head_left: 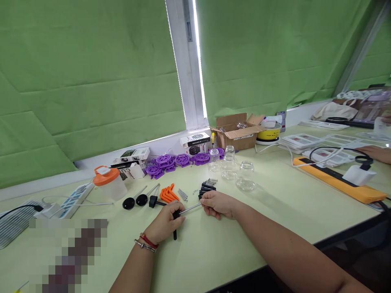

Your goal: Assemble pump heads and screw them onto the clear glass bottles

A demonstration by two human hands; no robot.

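Observation:
My left hand (167, 221) is closed around a black plastic piece (175, 234) with a thin metal rod (191, 208) sticking out to the right. The fingertips of my right hand (218, 203) pinch the rod's far end, so it spans both hands just above the table; the tip is hidden. Behind my left hand lie black discs with rods (128, 203), a black knob-like part (153, 201) and orange crank-shaped pieces (169, 193). Beyond my right hand are black cylindrical parts (207, 187), springs (211, 181) and metal pins (183, 194).
Clear glass jars (246, 176) stand beyond my right hand. Purple plastic frames (165, 160), printed boxes (195, 143) and an open carton (236, 134) line the back. An orange-lidded cup (110, 181) stands left; an orange-black power strip (339, 179) and another person's hand (374, 152) are right.

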